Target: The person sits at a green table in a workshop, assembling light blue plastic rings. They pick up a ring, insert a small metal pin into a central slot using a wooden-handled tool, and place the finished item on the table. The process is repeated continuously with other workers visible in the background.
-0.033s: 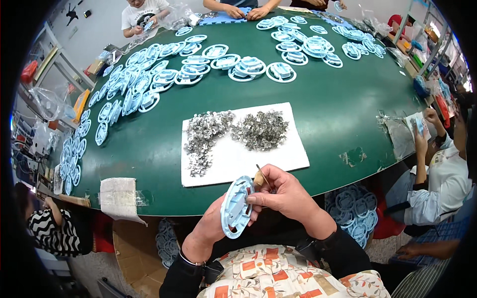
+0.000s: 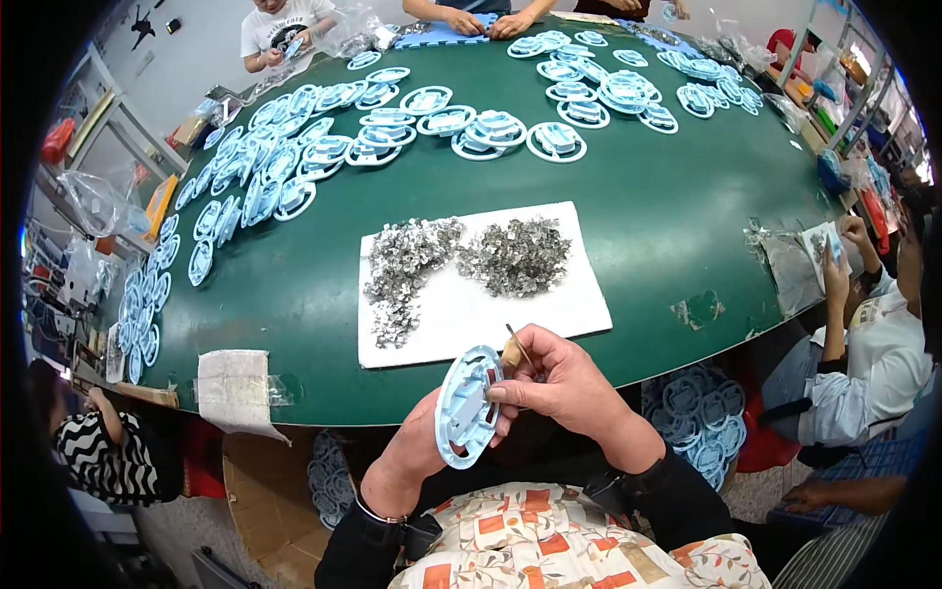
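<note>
My left hand (image 2: 417, 437) is closed around the back of a light-blue oval plastic part (image 2: 457, 417), holding it tilted nearly on edge over the table's near edge. Its inner face has ribs and openings. My right hand (image 2: 569, 388) is closed on a thin dark rod (image 2: 518, 346) that pokes up between the fingers. The right thumb rests at the part's right side, and the fingertips behind it are partly hidden. Just beyond both hands, a white mat (image 2: 471, 332) bears two heaps of small metal clips, a left heap (image 2: 407, 265) and a right heap (image 2: 515, 257).
Many similar blue parts (image 2: 285, 157) lie across the far and left side of the green table (image 2: 667, 226). A cloth (image 2: 234, 393) hangs over the near-left edge. Below stand a cardboard box (image 2: 260, 501) and more blue parts (image 2: 699, 412). Co-workers sit around, one (image 2: 863, 363) close at right.
My hands and the blue part have hardly moved. At the right, the co-worker's hands and the piece in them have shifted slightly.
</note>
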